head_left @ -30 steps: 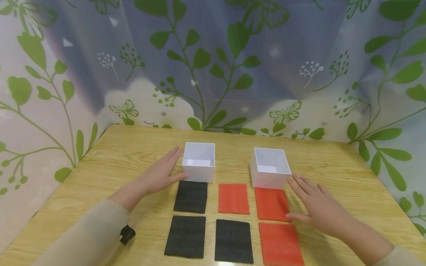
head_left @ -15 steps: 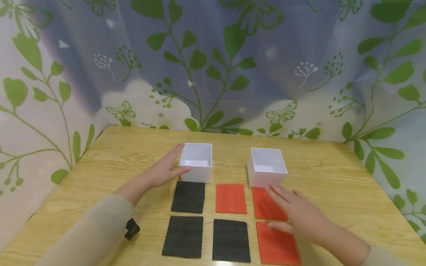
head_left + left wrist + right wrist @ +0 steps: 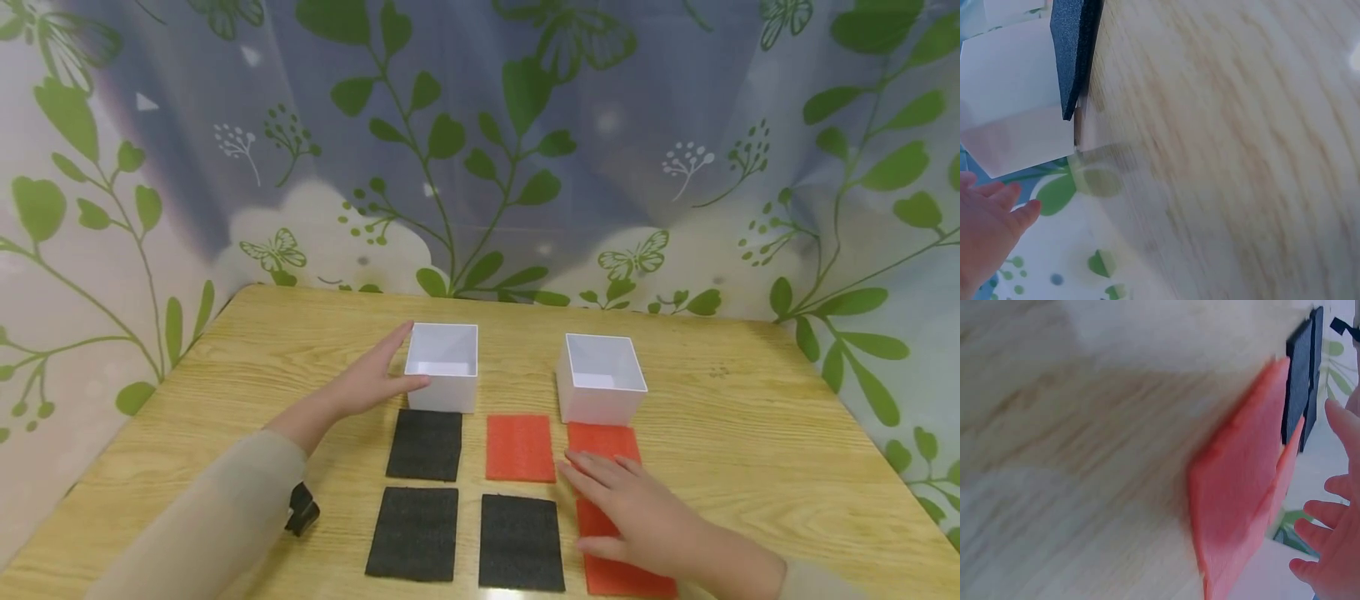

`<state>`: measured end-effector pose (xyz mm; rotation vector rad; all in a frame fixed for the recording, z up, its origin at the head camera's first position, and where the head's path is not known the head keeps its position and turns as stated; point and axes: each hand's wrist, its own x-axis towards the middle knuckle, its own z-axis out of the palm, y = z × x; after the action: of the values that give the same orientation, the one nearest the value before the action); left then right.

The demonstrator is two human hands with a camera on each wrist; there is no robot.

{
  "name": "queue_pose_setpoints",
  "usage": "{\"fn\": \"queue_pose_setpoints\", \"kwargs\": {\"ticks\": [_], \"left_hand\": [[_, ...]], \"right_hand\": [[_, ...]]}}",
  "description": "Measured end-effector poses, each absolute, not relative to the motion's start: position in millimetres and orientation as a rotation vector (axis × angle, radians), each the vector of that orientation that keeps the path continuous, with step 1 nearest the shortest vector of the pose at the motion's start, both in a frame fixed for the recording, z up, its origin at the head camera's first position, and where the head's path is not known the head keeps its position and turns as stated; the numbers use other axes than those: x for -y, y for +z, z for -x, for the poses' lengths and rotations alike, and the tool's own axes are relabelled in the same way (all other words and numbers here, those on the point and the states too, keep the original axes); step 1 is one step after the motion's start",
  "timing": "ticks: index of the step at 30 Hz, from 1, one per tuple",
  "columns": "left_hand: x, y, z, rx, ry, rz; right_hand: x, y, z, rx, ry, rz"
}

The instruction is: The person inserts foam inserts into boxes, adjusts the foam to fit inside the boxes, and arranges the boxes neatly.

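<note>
In the head view my left hand [image 3: 367, 379] is at the left side of a white open-topped box [image 3: 442, 393], fingers straight at its back left corner and thumb overlapping its front. My right hand [image 3: 637, 521] is over two red square pads, fingers extended, with nothing held. The farther red pad [image 3: 603, 435] and the nearer red pad [image 3: 615, 579] are partly hidden by it. To the left lie a third red pad [image 3: 519, 448] and three black square pads, including one black pad [image 3: 522, 542] at the front middle. The right wrist view shows the spread fingers [image 3: 1319, 534] near the red pads.
A second white box [image 3: 600, 404] stands behind the right red pads. All of this is on a wooden table [image 3: 300, 333]. Behind it hangs a leaf-patterned curtain [image 3: 480, 192]. A black strap piece [image 3: 302, 508] shows under the left sleeve [image 3: 217, 517].
My right hand has come away from the right white box, moving left and nearer over the red pads. My left hand has shifted slightly onto the left box's edge. The boxes and pads look unmoved.
</note>
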<state>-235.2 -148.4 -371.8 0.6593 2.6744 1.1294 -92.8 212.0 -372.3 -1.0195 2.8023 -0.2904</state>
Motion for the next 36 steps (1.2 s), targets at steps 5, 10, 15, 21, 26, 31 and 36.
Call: {"fn": "queue_pose_setpoints", "kwargs": {"ticks": [5, 10, 15, 21, 26, 31, 36], "left_hand": [[148, -377, 239, -2.639, 1.186, -0.633], [148, -378, 242, -2.63, 1.202, -0.621], [147, -378, 245, -2.617, 1.21, -0.608], [146, -379, 248, -2.578, 1.247, -0.608], [146, -378, 250, -2.535, 1.289, -0.606], [146, -379, 252, -2.499, 1.323, -0.6], [146, -380, 253, -2.474, 1.341, -0.593]], "right_hand": [[-203, -376, 92, -2.726, -0.275, 1.025], [-197, -378, 91, -2.704, -0.276, 1.058], [-192, -382, 90, -2.671, -0.265, 1.108], [-188, -384, 87, -2.634, -0.279, 1.152], [-186, -387, 88, -2.566, -0.286, 1.169], [-185, -392, 90, -2.544, -0.254, 1.198], [-185, -395, 89, -2.564, -0.233, 1.221]]}}
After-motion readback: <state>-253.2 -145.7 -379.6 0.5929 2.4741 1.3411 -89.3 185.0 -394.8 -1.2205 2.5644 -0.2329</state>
